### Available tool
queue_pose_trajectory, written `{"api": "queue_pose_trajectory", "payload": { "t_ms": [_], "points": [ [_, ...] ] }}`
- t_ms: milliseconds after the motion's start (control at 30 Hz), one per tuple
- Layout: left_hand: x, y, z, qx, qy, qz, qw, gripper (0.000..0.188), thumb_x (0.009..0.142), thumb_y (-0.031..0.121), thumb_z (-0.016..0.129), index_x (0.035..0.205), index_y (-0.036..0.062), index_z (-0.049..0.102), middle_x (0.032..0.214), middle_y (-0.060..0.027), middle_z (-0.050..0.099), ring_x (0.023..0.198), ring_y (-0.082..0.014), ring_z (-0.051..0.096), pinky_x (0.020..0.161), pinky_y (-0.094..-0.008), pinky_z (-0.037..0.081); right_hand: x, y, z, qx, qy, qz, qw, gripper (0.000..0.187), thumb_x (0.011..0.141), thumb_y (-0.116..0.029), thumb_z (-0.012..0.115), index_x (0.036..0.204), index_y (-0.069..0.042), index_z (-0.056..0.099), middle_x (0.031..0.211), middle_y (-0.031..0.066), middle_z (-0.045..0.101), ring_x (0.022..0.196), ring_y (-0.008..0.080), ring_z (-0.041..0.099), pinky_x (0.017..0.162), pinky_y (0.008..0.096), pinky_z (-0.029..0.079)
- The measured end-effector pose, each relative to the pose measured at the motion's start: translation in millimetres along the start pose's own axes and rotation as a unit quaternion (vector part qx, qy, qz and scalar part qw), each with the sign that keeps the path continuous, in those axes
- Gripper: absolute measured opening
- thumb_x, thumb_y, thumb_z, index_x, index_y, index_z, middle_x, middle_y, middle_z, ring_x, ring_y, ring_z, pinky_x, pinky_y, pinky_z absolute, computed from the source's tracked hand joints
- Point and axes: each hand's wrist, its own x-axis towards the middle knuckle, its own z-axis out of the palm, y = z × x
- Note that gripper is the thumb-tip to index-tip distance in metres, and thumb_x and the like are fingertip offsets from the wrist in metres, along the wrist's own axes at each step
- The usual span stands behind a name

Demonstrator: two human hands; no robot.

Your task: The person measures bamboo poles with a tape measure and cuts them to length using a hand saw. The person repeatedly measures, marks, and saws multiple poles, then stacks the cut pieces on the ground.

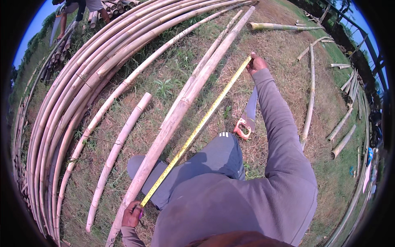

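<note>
A yellow tape measure is stretched between my two hands, its blade straight and slanting up to the right. My right hand, arm reaching far out, is closed on the far part of the blade. At the lower left, my left hand is closed at the near end, where a bit of purple shows; the rest there is hidden by the fingers. That hand is beside a long thick bamboo pole, which lies across my bent leg and runs nearly parallel to the tape. Whether the left fingers touch the pole, I cannot tell.
A handsaw with an orange and white handle lies on the grass below my right arm. A short bamboo piece and a large row of long poles lie left. Cut pieces lie right. Another person holds a saw at upper left.
</note>
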Motion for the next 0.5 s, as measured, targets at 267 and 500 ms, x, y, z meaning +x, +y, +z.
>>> {"api": "queue_pose_trajectory", "payload": {
  "t_ms": [267, 500],
  "points": [
    [55, 54, 97, 0.126, 0.085, 0.175, 0.973, 0.019, 0.094, 0.021, 0.071, 0.095, 0.0026, 0.073, 0.063, -0.0068, 0.062, 0.058, -0.0168, 0.060, 0.056, -0.0364, 0.045, -122, 76, 61, -0.078, -0.078, -0.031, 0.993, 0.020, 0.102, -0.021, 0.066, 0.106, -0.002, 0.071, 0.078, 0.0012, 0.061, 0.063, 0.0105, 0.057, 0.050, 0.0262, 0.048],
    [125, 125, 175, 0.205, 0.110, 0.284, 0.930, 0.024, 0.094, 0.026, 0.065, 0.090, 0.0038, 0.073, 0.070, -0.0190, 0.066, 0.067, -0.0328, 0.066, 0.064, -0.0426, 0.051, -311, 196, 57, -0.100, -0.144, 0.082, 0.981, 0.027, 0.104, -0.028, 0.062, 0.101, -0.002, 0.069, 0.077, 0.0030, 0.062, 0.062, 0.0112, 0.059, 0.053, 0.0277, 0.050]
  ]
}}
